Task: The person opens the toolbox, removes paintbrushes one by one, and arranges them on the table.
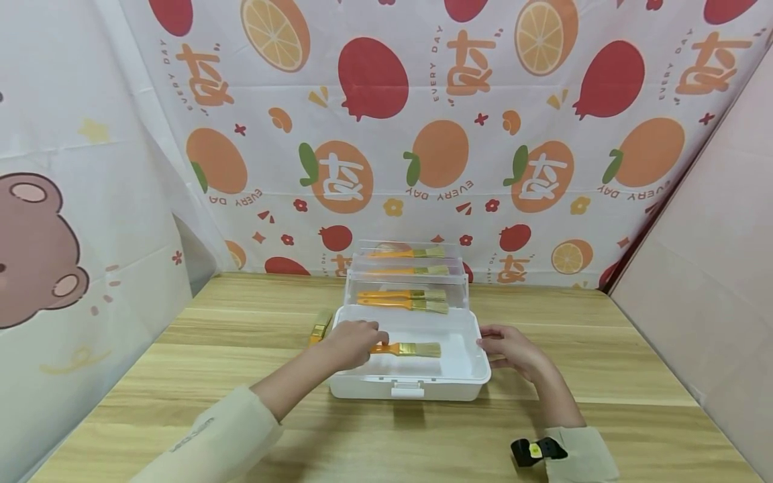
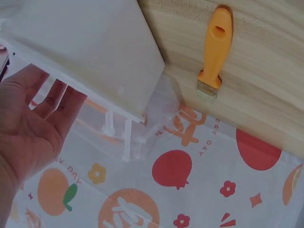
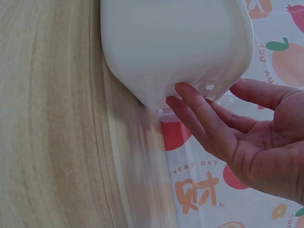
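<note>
A white plastic storage box stands open on the table, its latch on the near side. My left hand reaches over the box's left rim, and its fingers pinch the handle end of a paintbrush with an orange handle and pale bristles at the box floor. In the left wrist view those fingertips are hidden behind the box wall. At the right end, my right hand touches the outer wall with lightly bent fingers, its thumb by the rim.
Behind the box rise clear tiered trays bearing several orange-handled paintbrushes. Another paintbrush lies on the wooden table left of the box. A fruit-printed cloth hangs behind the table.
</note>
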Available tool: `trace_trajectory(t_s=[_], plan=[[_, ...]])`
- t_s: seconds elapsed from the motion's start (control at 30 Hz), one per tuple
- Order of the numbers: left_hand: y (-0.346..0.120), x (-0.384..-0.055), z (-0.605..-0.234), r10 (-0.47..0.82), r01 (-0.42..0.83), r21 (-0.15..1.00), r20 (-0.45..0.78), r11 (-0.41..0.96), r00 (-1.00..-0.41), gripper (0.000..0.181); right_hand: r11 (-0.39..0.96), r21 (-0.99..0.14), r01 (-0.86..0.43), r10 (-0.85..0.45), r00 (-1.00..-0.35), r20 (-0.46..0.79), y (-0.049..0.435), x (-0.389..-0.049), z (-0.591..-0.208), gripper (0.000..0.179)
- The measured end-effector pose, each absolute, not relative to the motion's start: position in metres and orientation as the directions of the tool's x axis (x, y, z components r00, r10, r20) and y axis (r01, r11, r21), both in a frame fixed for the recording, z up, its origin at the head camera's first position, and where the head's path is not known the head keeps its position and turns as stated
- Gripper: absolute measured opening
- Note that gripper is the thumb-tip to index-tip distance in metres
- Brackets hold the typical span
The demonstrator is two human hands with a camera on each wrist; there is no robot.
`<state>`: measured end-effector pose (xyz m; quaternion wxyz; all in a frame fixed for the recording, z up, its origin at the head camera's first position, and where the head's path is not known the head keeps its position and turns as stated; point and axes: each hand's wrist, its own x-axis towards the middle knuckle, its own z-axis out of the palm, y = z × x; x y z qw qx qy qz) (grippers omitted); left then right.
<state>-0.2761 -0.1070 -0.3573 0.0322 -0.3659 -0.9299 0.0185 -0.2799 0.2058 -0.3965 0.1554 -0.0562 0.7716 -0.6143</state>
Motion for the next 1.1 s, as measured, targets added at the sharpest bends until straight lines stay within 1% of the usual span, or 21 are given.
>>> trace_trajectory(t_s=[0.37,0.5,0.63,0.77,1.1], plan=[[-0.118,-0.267,-0.343,0.707,0.71,-0.014,0.118,0.704,-0.698,0.028,0.238,-0.966,0.104,-0.279,-0.945,-0.171,0.206,-0.279,-0.396,0.046],[-0.12,-0.265,-0.337,0.688,0.694,0.011,0.121,0.72,-0.715,0.028,0.242,-0.964,0.108,-0.274,-0.946,-0.174,0.206,-0.28,-0.397,0.045],[-0.123,-0.264,-0.332,0.67,0.676,0.009,0.124,0.737,-0.732,0.029,0.244,-0.964,0.109,-0.273,-0.946,-0.176,0.206,-0.28,-0.397,0.045],[-0.127,-0.262,-0.328,0.666,0.671,-0.01,0.126,0.742,-0.735,0.029,0.246,-0.963,0.108,-0.275,-0.945,-0.176,0.207,-0.28,-0.397,0.045],[-0.137,-0.26,-0.323,0.648,0.651,-0.016,0.12,0.759,-0.752,0.028,0.247,-0.964,0.095,-0.28,-0.946,-0.165,0.207,-0.28,-0.398,0.045]])
